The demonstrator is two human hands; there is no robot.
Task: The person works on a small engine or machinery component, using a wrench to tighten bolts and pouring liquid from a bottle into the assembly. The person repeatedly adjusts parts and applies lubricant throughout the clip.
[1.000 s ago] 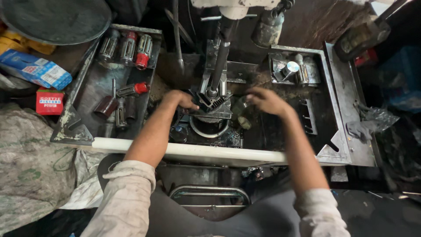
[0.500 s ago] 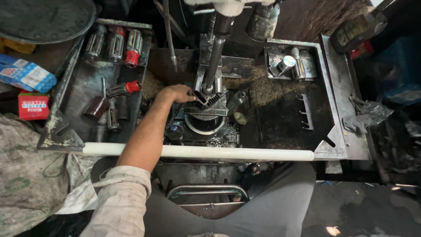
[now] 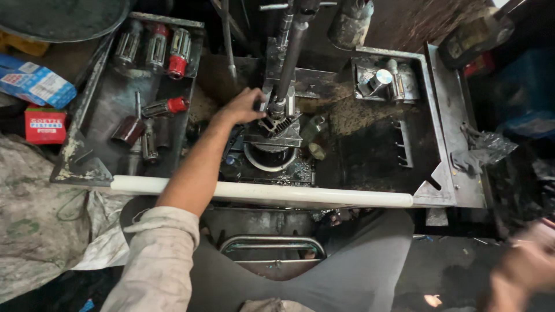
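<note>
The left hand (image 3: 245, 107) reaches over the white pipe rail (image 3: 260, 193) at the near edge of the desk (image 3: 376, 138) and rests against the finned metal part (image 3: 277, 124) clamped under the vertical spindle (image 3: 292, 52) of the machine, its fingers curled around the part's left side, apparently to steady it where the spindle bears down. That finned part sits at the middle of the desk, on top of a round ring-shaped seat (image 3: 267, 159), directly below the spindle so the tool meets it squarely. The right hand (image 3: 529, 268) is well away at the near right corner, a blur off the desk; whether it is spread or closed on anything I cannot tell. To the left, a shallow metal tray (image 3: 81, 156) keeps cylindrical tools with red ends (image 3: 165, 107) within the left arm's reach. On the far right, a smaller tray (image 3: 381, 81) holds shiny metal pieces apart from the oily work area.
</note>
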